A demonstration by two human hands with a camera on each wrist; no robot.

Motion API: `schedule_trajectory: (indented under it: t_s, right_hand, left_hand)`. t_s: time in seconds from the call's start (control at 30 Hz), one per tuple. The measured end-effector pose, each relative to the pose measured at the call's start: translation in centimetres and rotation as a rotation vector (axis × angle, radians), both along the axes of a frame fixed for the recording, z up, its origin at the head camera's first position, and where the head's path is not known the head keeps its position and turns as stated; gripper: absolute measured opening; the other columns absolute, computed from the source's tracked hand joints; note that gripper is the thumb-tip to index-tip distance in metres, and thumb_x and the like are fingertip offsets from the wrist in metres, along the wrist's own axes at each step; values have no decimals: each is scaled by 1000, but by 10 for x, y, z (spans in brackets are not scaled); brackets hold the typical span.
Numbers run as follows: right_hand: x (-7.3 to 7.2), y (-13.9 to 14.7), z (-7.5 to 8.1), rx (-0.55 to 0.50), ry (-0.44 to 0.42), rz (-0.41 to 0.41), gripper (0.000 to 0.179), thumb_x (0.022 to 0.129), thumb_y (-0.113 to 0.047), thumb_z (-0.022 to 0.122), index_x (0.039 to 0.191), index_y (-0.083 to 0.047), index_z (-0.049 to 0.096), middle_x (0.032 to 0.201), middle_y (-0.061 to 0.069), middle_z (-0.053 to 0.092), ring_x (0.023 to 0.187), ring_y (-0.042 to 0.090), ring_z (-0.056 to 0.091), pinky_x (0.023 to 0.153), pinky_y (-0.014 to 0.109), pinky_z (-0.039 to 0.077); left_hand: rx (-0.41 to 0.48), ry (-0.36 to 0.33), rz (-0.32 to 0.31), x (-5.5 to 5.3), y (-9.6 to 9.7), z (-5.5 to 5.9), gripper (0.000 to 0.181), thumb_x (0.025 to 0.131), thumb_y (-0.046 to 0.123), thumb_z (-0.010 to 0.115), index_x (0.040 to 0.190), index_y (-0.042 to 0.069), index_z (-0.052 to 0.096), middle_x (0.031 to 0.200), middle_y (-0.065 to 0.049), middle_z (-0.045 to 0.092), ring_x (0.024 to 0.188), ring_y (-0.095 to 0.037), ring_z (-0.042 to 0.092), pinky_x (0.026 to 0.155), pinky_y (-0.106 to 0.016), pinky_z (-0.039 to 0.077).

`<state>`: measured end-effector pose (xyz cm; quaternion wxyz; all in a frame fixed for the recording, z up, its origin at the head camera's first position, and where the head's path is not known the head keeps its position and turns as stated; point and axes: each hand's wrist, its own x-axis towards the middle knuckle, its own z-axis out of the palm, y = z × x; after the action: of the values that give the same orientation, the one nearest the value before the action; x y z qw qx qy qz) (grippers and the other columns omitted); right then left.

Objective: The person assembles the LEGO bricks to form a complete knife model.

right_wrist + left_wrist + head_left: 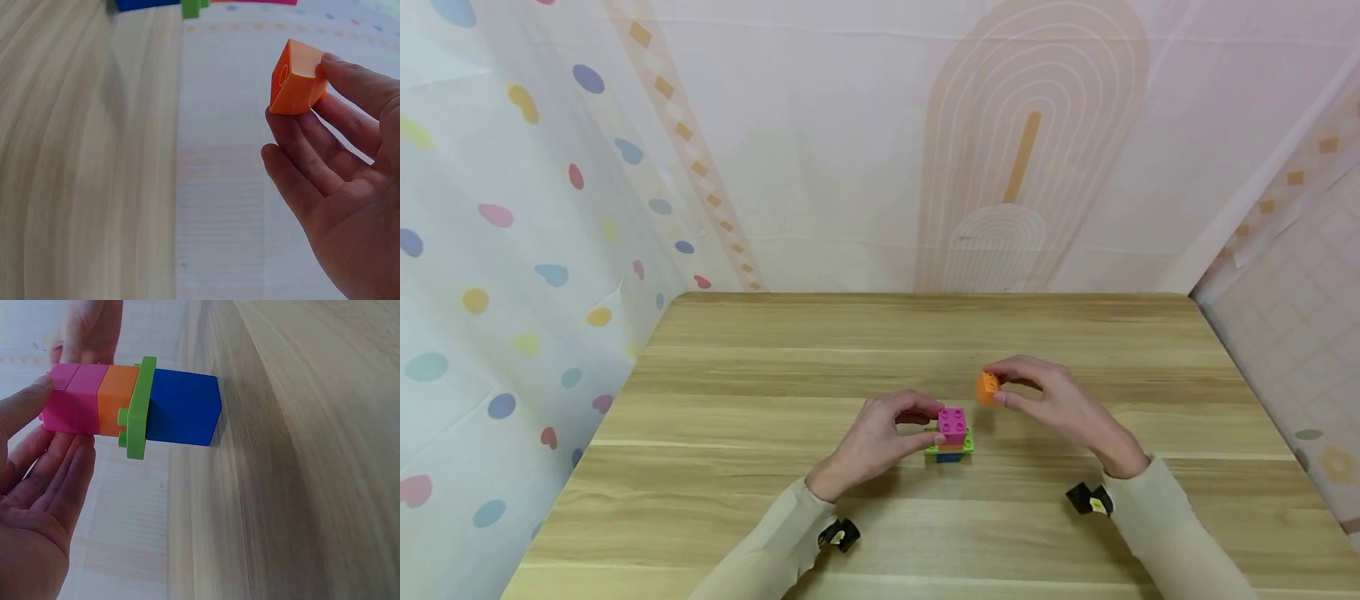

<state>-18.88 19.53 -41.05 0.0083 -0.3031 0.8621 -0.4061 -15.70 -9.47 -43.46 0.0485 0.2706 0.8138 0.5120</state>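
A stack of toy building bricks stands on the wooden table. At its base is a blue brick, then a thin green plate brick, an orange brick, and pink bricks on top. My left hand pinches the pink top between thumb and fingers. Off to the right and slightly beyond the stack, my right hand holds a loose orange brick above the table. The right wrist view shows that brick's hollow underside, turned toward the stack side.
The wooden table ends at a patterned cloth backdrop, with a dotted curtain along the left. Small black devices sit at the left cuff and the right cuff.
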Motion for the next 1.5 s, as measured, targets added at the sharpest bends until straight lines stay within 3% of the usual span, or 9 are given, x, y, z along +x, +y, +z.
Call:
schedule_trajectory:
  t_s: [0.27,0.53,0.77,1.13,1.5]
  right_hand:
    - [9,-11,9,-33,63,25,35,98,-16,74,132,-12,69,124,-2,69,114,20,67,95,46,57]
    - [17,-18,16,-46,120,64,36,95,-12,76,131,-9,70,126,0,69,115,21,68,94,45,58]
    - [22,-24,17,-78,85,68,35,94,-13,78,128,-12,70,126,1,71,114,23,69,94,49,57]
    - [28,-35,15,-27,150,67,34,92,-14,80,125,-12,72,125,0,71,112,21,69,93,48,57]
    - [28,-41,11,-41,221,109,35,88,-8,82,122,-9,72,119,0,71,106,18,70,88,39,60]
  left_hand:
    - [8,13,8,-1,0,-2,30,92,15,81,118,6,72,115,-3,74,105,-22,72,92,-38,59]
    - [20,33,7,0,0,-3,29,92,13,81,118,5,73,115,-4,74,105,-25,72,92,-39,59]
    - [52,42,-17,-1,3,-5,29,92,14,80,119,6,73,116,-4,73,106,-24,72,92,-40,59]
    - [68,50,-11,-1,4,-8,28,92,13,80,118,3,73,116,-7,73,106,-27,72,92,-42,59]
    - [61,75,-10,0,5,-7,25,93,13,79,116,5,74,116,-5,73,106,-24,72,93,-29,57]
